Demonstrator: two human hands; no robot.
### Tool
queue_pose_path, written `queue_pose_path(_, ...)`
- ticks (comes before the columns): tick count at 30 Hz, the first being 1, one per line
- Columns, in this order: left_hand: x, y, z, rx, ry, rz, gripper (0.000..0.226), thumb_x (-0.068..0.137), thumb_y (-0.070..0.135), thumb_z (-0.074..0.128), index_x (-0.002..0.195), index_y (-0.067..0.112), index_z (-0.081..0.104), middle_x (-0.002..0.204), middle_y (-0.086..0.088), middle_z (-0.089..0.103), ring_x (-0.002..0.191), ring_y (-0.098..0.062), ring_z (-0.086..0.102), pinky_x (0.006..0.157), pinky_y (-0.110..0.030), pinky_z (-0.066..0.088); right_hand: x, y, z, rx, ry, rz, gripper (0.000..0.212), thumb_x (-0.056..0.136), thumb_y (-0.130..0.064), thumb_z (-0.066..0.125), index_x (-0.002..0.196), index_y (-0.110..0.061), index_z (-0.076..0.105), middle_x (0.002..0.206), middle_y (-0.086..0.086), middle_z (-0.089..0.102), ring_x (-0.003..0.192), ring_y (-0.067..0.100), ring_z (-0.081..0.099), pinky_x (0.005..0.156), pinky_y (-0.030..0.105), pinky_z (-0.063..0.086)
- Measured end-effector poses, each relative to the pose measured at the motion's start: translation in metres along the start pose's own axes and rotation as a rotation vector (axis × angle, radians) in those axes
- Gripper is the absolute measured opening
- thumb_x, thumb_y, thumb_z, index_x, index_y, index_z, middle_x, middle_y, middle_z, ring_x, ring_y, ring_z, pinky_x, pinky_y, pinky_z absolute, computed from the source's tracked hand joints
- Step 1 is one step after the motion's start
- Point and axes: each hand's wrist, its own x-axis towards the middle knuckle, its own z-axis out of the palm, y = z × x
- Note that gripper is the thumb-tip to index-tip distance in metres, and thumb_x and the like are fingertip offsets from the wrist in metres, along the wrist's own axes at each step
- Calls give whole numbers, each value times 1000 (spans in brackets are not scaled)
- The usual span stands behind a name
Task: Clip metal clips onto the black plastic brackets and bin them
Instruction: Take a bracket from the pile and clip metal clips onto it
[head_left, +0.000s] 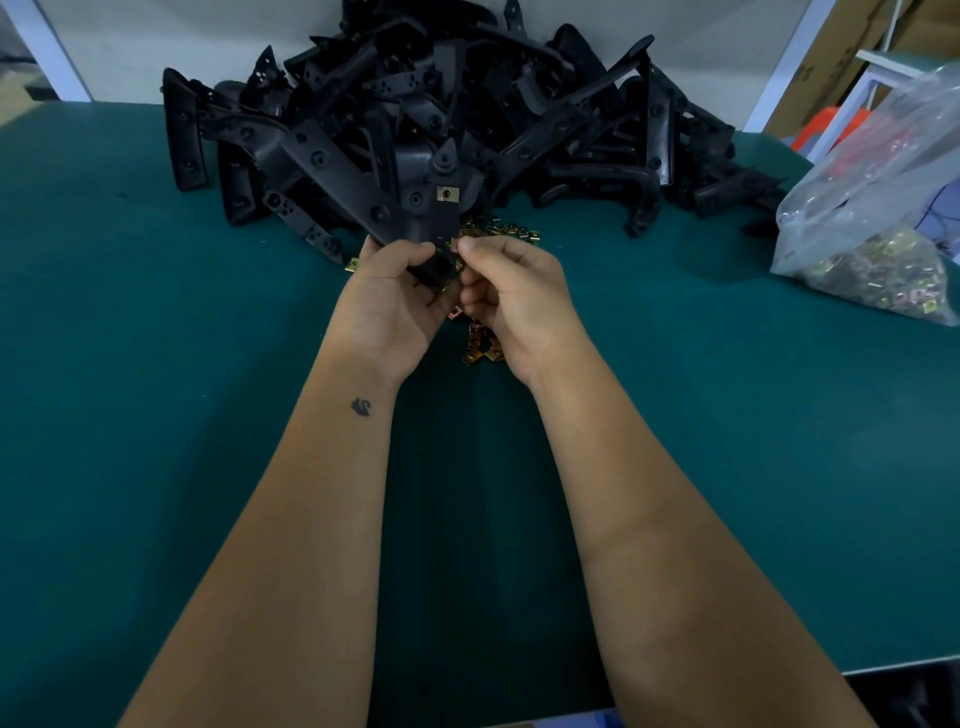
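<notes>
Fingers of my left hand (395, 296) curl round the near end of a black bracket (410, 197) already wearing one metal clip (444, 194), while my right hand (511, 296) pinches another clip (457, 243) against its right edge, above loose clips (483, 353) on the green table (156, 364).

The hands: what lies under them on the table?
Under the left hand and right hand, loose brass-coloured metal clips lie on the green table. The hands and the held bracket cover part of the clips.
</notes>
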Motion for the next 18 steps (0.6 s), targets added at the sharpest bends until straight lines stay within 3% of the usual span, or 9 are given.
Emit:
queue_pose_path(4, -1, 0, -1, 42, -37, -6, 34, 95, -4, 43, 124, 15, 45, 108, -9, 62, 84, -20, 61, 77, -32, 53, -1, 0, -1, -16, 15, -8, 18, 92, -11, 66, 74, -12, 64, 57, -3, 56, 51, 7, 49, 50, 20, 43)
queue_pose_path(11, -2, -2, 1, 114, -81, 0, 39, 94, -7, 46, 126, 15, 40, 98, -8, 62, 73, -19, 60, 66, -33, 52, -2, 1, 0, -68, 21, -10, 21, 93, -12, 65, 72, -13, 63, 54, -5, 49, 49, 7, 43, 51, 21, 38)
queue_pose_path(18, -1, -3, 1, 150, -73, -25, 45, 96, -2, 48, 136, 17, 41, 109, -9, 60, 81, -19, 60, 72, -35, 52, -1, -1, -3, -46, 25, -21, 17, 91, -12, 66, 74, -13, 65, 54, -5, 52, 50, 7, 45, 51, 21, 38)
